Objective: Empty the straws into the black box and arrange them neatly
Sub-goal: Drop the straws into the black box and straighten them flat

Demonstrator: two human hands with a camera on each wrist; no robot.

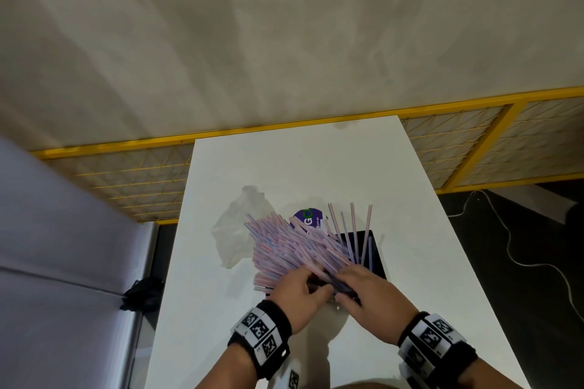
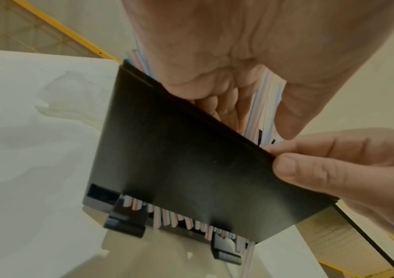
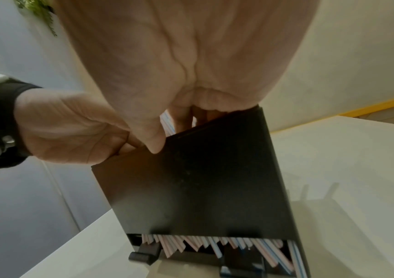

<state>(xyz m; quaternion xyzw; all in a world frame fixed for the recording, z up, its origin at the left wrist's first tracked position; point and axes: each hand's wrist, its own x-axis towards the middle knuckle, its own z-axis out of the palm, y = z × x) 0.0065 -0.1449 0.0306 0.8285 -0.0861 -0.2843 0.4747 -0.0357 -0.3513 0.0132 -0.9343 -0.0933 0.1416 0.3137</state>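
A black box (image 1: 377, 259) stands on the white table (image 1: 316, 161), stuffed with pink-and-blue striped straws (image 1: 284, 246) that fan out up and to the left; a few stick up straight. My left hand (image 1: 298, 286) has its fingers curled among the straws at the box's near end. My right hand (image 1: 366, 286) pinches the near wall of the box (image 2: 179, 159), thumb (image 2: 305, 169) outside, fingers inside against the straws. Straw ends (image 3: 214, 242) show through the slot at the foot of the box (image 3: 203, 188).
A crumpled clear plastic bag (image 1: 235, 227) and a purple packet (image 1: 308, 218) lie behind the box. A yellow mesh fence (image 1: 474, 142) runs past the table's far edge. A white cable (image 1: 521, 262) trails on the dark floor at right; a grey cabinet (image 1: 63, 230) stands at left.
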